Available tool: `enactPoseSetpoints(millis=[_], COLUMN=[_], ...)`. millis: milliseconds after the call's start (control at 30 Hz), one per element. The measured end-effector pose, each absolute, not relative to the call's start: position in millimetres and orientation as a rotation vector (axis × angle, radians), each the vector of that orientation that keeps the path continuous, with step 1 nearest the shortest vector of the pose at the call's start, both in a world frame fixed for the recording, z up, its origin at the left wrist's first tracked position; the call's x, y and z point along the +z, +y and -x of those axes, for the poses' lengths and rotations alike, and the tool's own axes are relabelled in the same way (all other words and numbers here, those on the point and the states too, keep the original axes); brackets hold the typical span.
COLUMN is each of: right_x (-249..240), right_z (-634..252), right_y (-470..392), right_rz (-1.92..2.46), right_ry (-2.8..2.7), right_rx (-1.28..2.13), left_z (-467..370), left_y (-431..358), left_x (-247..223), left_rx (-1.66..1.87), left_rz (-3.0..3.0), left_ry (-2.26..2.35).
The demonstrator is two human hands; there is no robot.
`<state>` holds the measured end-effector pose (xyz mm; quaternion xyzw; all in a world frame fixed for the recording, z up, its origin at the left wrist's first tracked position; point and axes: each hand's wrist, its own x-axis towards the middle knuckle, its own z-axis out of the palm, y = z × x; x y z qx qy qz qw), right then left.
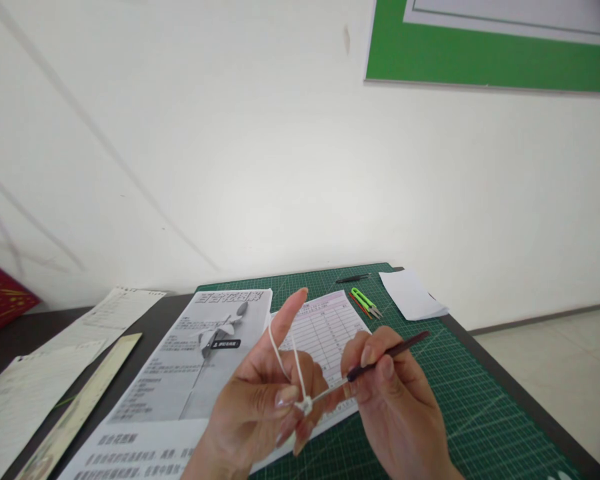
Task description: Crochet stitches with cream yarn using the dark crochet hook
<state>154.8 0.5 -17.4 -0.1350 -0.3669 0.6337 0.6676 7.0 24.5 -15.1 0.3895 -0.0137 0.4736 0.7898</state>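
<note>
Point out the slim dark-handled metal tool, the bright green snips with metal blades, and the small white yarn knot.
Slim dark-handled metal tool (407, 345), head view: on the dark handle.
Bright green snips (369, 305), head view: on the handles, near the blades.
Small white yarn knot (307, 405), head view: on its middle.

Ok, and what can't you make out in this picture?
All in the head view:
Hook: tip lost at the white yarn, too small.
Form: partly hidden behind the left hand and right hand.
Flower sheet: small print blurred, bottom cut off by the lower edge.
Green-edged board: cut off by the top and right edges.
</note>
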Motion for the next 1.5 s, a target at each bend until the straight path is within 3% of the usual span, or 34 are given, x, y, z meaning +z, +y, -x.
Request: enactPoseSetpoints(millis=[500, 1500], right_x=[-15.6, -19.0], right_z=[-151.5, -147.0], right_y=[-4.6, -7.4], right_rz=[0.378, 0.392], right_ry=[-0.84, -0.711], right_rx=[1.249, 1.455], left_z=[-7.3, -12.4], left_y=[24.3, 21.7], left_x=[-11.7, -10.3], left_rx=[1.06, 1.036], left_rz=[-0.866, -0.882], left_ry=[0.029, -0.024])
